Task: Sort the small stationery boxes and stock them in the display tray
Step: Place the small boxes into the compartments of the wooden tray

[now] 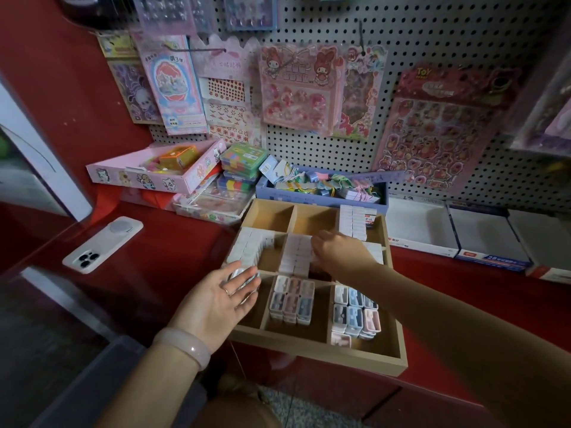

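Observation:
A wooden display tray (392, 362) with several compartments sits on the red counter. White small boxes fill the middle-left (251, 247), middle-centre (296, 254) and back-right (355, 220) compartments. Pastel pink and blue boxes (292, 301) stand in the front compartments. My left hand (222, 299) lies flat over several small boxes (244, 278) at the tray's left edge, fingers spread over them. My right hand (336, 253) reaches over the middle row, fingers curled down at the white boxes; what its fingertips hold is hidden.
A white phone (103, 244) lies on the counter to the left. Behind the tray stand a blue box of clips (321, 188), a pink box (148, 174) and stacked colourful cases (242, 160). Open white cartons (457, 233) sit at right. Sticker packs hang on the pegboard (432, 35).

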`<state>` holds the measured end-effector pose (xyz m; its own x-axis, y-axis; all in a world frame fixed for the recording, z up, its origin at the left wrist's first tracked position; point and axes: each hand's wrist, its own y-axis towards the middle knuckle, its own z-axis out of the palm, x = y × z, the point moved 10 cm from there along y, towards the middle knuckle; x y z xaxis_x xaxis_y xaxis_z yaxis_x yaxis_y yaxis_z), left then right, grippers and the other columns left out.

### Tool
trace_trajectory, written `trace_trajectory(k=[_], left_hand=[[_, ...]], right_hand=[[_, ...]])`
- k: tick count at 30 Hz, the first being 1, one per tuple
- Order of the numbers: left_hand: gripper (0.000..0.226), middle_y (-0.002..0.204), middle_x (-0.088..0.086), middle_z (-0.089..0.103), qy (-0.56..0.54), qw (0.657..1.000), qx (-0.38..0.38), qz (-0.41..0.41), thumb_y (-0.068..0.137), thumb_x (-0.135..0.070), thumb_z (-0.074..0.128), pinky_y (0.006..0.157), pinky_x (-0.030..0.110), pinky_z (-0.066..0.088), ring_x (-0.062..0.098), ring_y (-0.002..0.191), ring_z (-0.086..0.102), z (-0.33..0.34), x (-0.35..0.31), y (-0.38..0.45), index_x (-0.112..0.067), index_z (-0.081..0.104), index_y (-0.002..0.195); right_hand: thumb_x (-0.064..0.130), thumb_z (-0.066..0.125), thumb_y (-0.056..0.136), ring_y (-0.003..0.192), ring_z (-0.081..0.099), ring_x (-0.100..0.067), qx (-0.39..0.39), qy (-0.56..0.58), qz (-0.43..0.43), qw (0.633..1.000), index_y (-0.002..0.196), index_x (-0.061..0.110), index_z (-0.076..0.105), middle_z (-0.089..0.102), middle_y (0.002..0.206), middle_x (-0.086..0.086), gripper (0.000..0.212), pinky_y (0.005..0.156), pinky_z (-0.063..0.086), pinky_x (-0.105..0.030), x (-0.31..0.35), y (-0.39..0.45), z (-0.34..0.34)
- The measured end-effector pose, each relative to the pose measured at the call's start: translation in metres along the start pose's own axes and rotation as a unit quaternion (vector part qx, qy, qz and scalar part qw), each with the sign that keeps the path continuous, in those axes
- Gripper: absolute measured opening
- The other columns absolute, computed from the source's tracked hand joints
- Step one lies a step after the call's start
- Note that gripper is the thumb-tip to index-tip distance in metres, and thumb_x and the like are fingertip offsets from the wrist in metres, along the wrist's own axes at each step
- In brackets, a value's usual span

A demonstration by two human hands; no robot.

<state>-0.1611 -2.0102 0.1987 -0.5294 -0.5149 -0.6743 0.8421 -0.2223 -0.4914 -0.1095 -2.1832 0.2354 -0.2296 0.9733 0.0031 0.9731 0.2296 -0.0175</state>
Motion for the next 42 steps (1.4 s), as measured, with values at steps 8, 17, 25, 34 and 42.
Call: trace_trajectory(k=[8,17,25,34,42], left_hand=[[0.021,0.105,0.01,0.062,-0.003,1.0,-0.02,0.013,0.098,-0.02,0.039,0.075,0.031,0.044,0.021,0.093,0.058,-0.015,-0.007,-0.008,-0.01,0.056,0.105],[0.017,0.101,0.007,0.061,-0.021,0.984,-0.135,0.115,0.1,-0.02,0.038,0.076,0.029,0.045,0.019,0.091,0.058,-0.119,-0.078,-0.048,-0.014,0.054,0.101],[0.024,0.07,0.003,0.067,-0.161,0.938,-0.263,0.155,0.087,-0.021,0.047,0.067,0.029,0.051,0.017,0.067,0.065,-0.318,-0.08,-0.096,-0.015,0.062,0.07],[0.016,0.093,0.007,0.058,-0.212,0.889,-0.406,-0.004,0.097,-0.025,0.043,0.071,0.035,0.044,0.021,0.083,0.056,-0.486,0.067,-0.031,-0.018,0.054,0.088],[0.019,0.099,0.002,0.05,-0.087,0.897,-0.418,-0.112,0.096,-0.016,0.051,0.063,0.023,0.029,0.013,0.078,0.046,-0.533,0.148,0.103,-0.021,0.042,0.111]], right_hand=[[0.031,0.052,0.093,0.108,0.053,-0.026,0.026,0.012,0.023,0.999,0.121,0.01,0.044,0.055,0.119,-0.008,0.036,0.083,0.047,-0.035,0.0,0.002,0.006],[0.027,0.046,0.097,0.094,0.058,-0.026,0.046,0.024,-0.053,0.997,0.106,0.006,0.061,0.061,0.1,-0.005,0.028,0.079,0.045,-0.032,0.079,0.032,-0.052],[0.021,0.052,0.095,0.095,0.055,-0.007,0.228,0.32,-0.248,0.886,0.113,0.012,0.063,0.063,0.104,0.002,0.022,0.077,0.039,-0.01,0.345,0.031,0.047],[0.011,0.055,0.093,0.117,0.051,-0.025,0.419,0.344,-0.175,0.822,0.13,0.006,0.047,0.052,0.128,-0.009,0.039,0.097,0.041,-0.035,0.427,0.066,0.266],[0.042,0.057,0.079,0.115,0.055,-0.021,0.433,0.316,-0.128,0.834,0.137,0.021,0.043,0.055,0.128,-0.003,0.062,0.093,0.048,-0.037,0.42,0.062,0.422]])
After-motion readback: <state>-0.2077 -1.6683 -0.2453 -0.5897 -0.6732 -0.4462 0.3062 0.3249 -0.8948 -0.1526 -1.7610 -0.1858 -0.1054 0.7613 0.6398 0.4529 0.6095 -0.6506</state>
